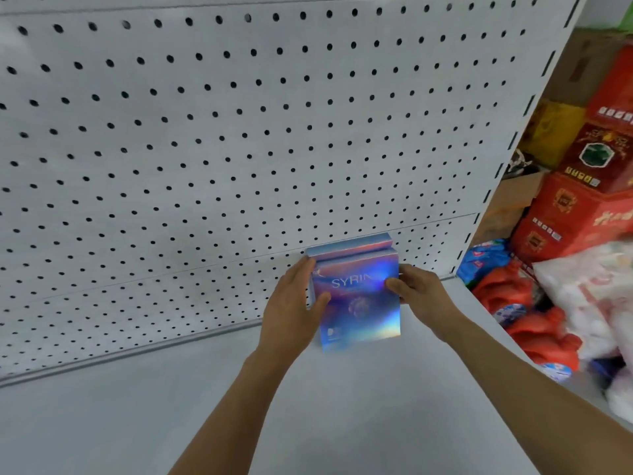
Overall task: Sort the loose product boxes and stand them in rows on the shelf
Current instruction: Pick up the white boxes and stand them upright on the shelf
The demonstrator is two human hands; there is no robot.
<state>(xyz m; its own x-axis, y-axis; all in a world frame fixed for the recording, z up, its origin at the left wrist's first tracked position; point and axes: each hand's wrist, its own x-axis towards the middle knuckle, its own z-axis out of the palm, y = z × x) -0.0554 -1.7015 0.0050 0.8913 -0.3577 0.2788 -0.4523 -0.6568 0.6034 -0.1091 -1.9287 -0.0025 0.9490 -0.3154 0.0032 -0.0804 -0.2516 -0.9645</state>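
Two boxes (pixel 356 293), holographic blue, front one lettered "SYRIN", stand upright one behind the other on the shelf (pixel 137 423), near the pegboard (pixel 205 132). Left hand (pixel 294 303) grips their left edge, thumb on the front face; right hand (pixel 418 293) pinches the right edge. Beyond the shelf's right end: red cartons (pixel 582 207), bags (pixel 527 303).

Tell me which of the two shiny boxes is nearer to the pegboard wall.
The rear holographic box, only its top edge visible; the front holographic box, showing its "SYRIN" face, stands before it.

White shelf (pixel 171 423), shiny boxes (pixel 359 303) standing upright
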